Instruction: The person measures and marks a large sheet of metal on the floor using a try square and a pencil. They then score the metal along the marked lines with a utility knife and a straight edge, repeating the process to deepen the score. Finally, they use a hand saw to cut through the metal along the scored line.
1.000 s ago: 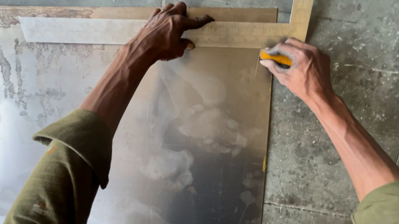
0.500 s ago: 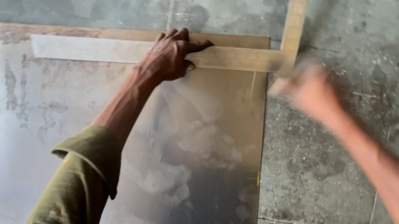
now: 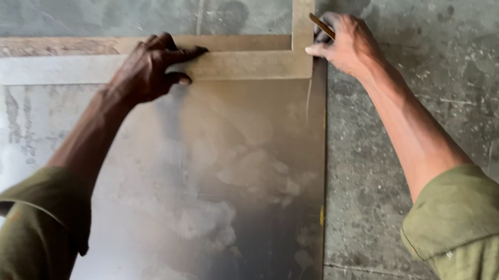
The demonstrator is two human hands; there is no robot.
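Square (image 3: 234, 69) lies under the left hand's (image 3: 149, 71) spread fingers; right hand (image 3: 348, 45) pinches a pencil (image 3: 321, 25).

One head-worn camera looks steeply down from above, close over both outstretched arms, facing the concrete floor (image 3: 460, 33). The metal sheet (image 3: 217, 209) fills the lower middle; the green sleeves (image 3: 486, 270) enter from the bottom edge.

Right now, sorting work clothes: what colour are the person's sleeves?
Olive green sleeves, clearest in the head view.
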